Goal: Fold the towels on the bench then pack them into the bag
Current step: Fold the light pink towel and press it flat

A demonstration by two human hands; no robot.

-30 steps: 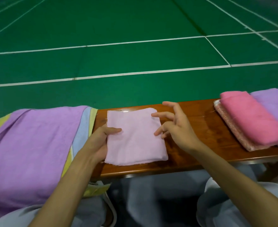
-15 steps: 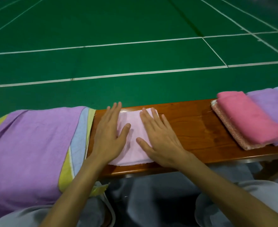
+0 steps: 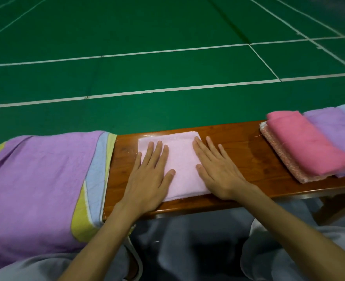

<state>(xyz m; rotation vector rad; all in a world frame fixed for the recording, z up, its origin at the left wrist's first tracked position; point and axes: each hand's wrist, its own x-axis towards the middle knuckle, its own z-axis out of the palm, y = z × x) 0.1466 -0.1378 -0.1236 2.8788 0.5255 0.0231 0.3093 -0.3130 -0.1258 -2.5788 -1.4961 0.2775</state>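
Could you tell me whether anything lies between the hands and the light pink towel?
Nothing visible does: the left hand and right hand both lie flat, touching the folded light pink towel directly on the bench.

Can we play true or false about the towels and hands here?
1. The left hand and right hand both lie flat, touching the pale pink folded towel. True.
2. The brown wooden bench stands on a red floor. False: the floor is green with white lines.
3. A darker pink folded towel lies towards the bench's right end. True.
4. The left hand is curled into a fist. False: its fingers lie straight.
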